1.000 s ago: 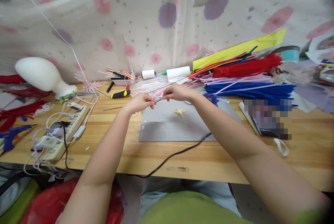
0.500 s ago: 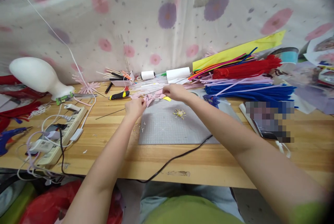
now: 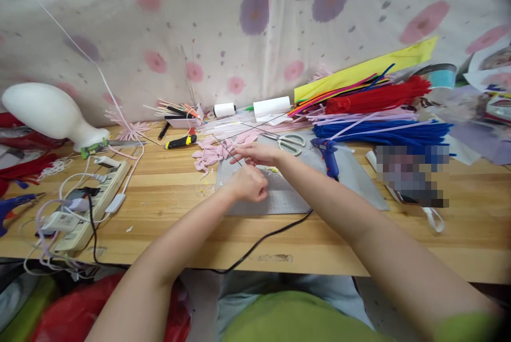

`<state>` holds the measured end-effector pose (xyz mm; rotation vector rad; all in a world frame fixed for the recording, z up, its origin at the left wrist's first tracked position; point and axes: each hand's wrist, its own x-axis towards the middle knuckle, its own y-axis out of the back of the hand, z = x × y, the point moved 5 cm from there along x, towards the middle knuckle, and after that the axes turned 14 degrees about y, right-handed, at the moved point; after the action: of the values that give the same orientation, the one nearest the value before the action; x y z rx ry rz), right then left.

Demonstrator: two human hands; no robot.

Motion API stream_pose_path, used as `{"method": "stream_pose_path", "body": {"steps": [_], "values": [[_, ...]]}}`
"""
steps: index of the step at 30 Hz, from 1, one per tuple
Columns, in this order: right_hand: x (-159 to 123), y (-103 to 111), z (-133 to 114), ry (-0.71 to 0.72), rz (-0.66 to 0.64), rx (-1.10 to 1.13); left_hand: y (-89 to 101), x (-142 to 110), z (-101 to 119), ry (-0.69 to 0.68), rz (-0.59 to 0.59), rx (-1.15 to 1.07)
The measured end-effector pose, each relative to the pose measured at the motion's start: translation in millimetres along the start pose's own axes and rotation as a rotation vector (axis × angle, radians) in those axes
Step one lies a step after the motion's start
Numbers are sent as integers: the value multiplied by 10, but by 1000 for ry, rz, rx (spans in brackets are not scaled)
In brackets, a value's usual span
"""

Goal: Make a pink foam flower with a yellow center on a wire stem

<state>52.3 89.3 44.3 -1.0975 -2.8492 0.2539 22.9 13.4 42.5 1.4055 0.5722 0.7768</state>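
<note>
My left hand (image 3: 250, 182) is curled into a fist over the grey cutting mat (image 3: 275, 205), and a thin dark wire (image 3: 236, 159) runs out of it toward the back left. Just behind it, my right hand (image 3: 255, 153) reaches left with its fingers stretched out, close to the wire and a heap of pink leaf-shaped pieces (image 3: 209, 155). A small yellow bundle of thin strands (image 3: 273, 170) lies on the mat, mostly covered by my hands. Scissors (image 3: 291, 142) rest behind my right wrist.
A blue glue gun (image 3: 329, 157) sits right of my right forearm; a black cord (image 3: 255, 249) crosses the table front. Blue (image 3: 379, 136) and red (image 3: 375, 98) pipe cleaners are piled at back right. A power strip (image 3: 96, 206), box cutter (image 3: 181, 142) and white foam head (image 3: 48, 110) are left.
My left hand has moved right and nearer, over the mat, with the wire swinging to a new angle. My right hand has shifted slightly left and nearer, its fingers now extended. The scissors are uncovered.
</note>
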Motion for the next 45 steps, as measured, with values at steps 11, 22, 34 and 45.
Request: {"method": "stream_pose_path", "body": {"steps": [11,22,34,45], "values": [[-194,640,-33,179,683,154,276,-265,-181,197,232,-328],[-89,-145,435,15,304,181,31,-56,-834,1029,294,-1435],[-172,185,365,45,403,-180,-112,-376,-964,1126,404,-2061],[304,470,174,23,448,-1183,-276,-354,-747,970,287,-2286]]}}
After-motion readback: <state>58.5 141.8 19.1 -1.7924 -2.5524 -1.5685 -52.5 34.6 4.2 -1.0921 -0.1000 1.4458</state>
